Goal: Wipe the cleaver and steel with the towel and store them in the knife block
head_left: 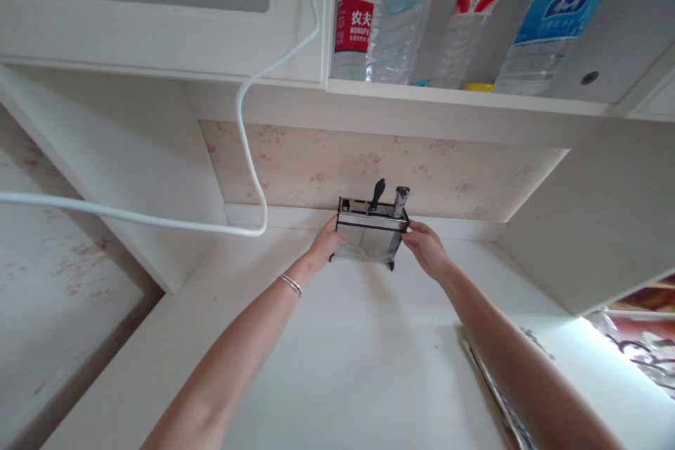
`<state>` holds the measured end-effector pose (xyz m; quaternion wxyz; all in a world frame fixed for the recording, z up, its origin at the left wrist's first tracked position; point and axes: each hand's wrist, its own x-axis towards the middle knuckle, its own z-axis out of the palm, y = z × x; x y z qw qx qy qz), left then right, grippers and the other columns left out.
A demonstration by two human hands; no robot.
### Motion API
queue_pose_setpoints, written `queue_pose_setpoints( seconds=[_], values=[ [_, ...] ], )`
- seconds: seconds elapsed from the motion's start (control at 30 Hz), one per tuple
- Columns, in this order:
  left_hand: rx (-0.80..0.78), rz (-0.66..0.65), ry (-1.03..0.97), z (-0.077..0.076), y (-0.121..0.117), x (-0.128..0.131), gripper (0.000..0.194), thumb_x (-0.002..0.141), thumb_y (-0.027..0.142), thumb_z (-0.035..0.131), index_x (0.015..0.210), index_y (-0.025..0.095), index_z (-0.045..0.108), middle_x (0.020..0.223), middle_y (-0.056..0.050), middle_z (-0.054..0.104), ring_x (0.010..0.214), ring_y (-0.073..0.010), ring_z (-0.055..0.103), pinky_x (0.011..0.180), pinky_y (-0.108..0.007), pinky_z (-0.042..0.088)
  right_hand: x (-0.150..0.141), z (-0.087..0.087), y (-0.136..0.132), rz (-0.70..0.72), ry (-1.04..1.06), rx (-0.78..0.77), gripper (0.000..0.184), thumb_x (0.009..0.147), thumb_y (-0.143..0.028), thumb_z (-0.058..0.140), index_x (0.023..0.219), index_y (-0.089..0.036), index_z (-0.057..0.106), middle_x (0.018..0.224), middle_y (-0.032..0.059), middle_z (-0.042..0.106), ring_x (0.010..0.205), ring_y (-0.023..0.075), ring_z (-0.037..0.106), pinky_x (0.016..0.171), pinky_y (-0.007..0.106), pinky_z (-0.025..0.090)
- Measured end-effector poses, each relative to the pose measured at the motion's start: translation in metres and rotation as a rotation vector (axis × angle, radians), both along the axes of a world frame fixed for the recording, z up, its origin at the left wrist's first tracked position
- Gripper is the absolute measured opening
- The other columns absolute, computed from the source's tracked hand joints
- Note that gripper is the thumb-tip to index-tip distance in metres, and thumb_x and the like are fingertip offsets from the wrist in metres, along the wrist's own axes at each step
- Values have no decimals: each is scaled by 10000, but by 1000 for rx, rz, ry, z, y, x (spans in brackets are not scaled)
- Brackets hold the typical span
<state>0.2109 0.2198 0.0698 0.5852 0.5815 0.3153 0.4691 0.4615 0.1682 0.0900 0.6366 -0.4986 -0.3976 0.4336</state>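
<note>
A knife rack (366, 240) with a black frame, a slotted top and pale sides stands at the back of the white surface, close to the wall. A black handle (377, 195) and a grey patterned handle (400, 202) stick up out of its top. My left hand (324, 245) grips the rack's left side, with a silver bangle on that wrist. On the opposite side, the fingers of my right hand (426, 247) close on the upper right edge. Both arms are stretched far forward.
Overhead, a white shelf (464, 102) holds several plastic bottles (403, 17). A white cable (247, 140) hangs in front at the left. Side panels (585, 211) bound the niche. A flat, thin item (490, 387) lies beside my right forearm.
</note>
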Motion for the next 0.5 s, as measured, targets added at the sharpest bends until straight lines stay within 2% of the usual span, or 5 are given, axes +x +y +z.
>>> queue_pose_setpoints(
  seconds=[0.2,0.37,0.5],
  values=[
    [-11,17,7,2,11,-32,777,576,68,564,1334,229,499,1273,-44,617,1082,-208,588,975,-328,408,-31,-3,25,85,27,44,367,558,-88,683,879,-251,610,1097,-7,676,1100,238,595,926,368,508],
    [-10,3,39,6,19,-38,829,571,72,556,1376,239,445,1260,-54,625,1065,-196,598,935,-316,438,-39,-8,34,79,44,45,431,551,-69,669,921,-263,565,1195,-25,622,1183,226,537,973,376,474],
    [-34,27,113,10,21,-40,793,599,98,573,1370,236,446,1159,-69,673,1005,-200,621,869,-323,470,-39,-11,37,84,47,52,457,540,-53,651,935,-259,548,1242,-27,589,1206,217,517,978,363,463]
  ],
)
